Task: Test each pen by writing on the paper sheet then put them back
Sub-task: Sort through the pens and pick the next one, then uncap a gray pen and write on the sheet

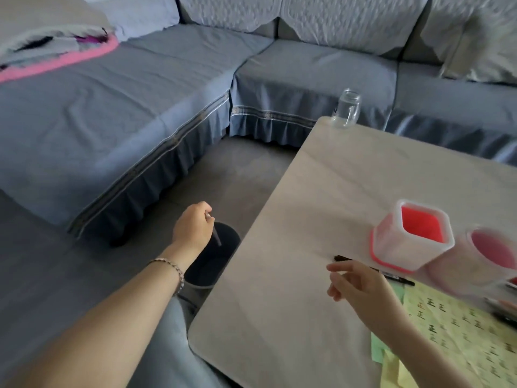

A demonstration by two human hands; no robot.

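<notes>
My left hand (193,229) pinches a thin pen (216,237) by its top end, and the pen hangs point down over a dark round bin (212,259) on the floor left of the table. My right hand (361,284) hovers over the table with relaxed fingers, holding nothing, just above a black pen (342,258) lying on the tabletop. The yellow paper sheet (458,334) with rows of written marks lies at the lower right. Two pink pen holders stand behind it: a square one (411,236) and a blurred round one (486,259).
The beige table (293,261) takes up the right half of the view. A clear glass jar (347,109) stands on its far corner. A blue-covered corner sofa (140,102) runs along the left and back, with grey floor between it and the table.
</notes>
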